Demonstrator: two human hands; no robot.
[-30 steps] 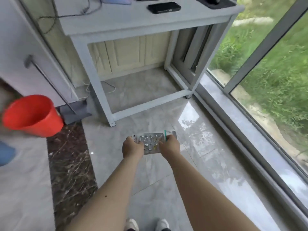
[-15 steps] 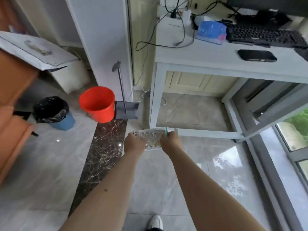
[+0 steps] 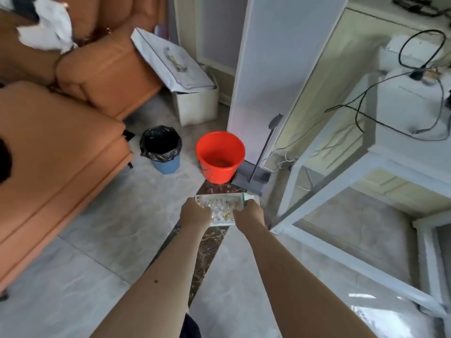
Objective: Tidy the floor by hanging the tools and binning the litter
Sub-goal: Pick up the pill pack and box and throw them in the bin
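The blister pack (image 3: 220, 209), a flat clear-and-foil sheet with a green strip at one end, is held in the air above the dark marble floor band (image 3: 207, 250), its long axis running left to right across the view. The left hand (image 3: 195, 215) grips its left end and the right hand (image 3: 249, 214) grips its right end, fingers curled over the edges. The lined bin (image 3: 162, 148), blue with a black bag, stands on the floor ahead and to the left, nearer the left hand; the red bucket (image 3: 219, 157) stands directly ahead, between pack and dustpan (image 3: 251, 178). Judgement: the pack must travel forward-left, past the bucket, to reach the bin beside the orange sofa (image 3: 61, 142)
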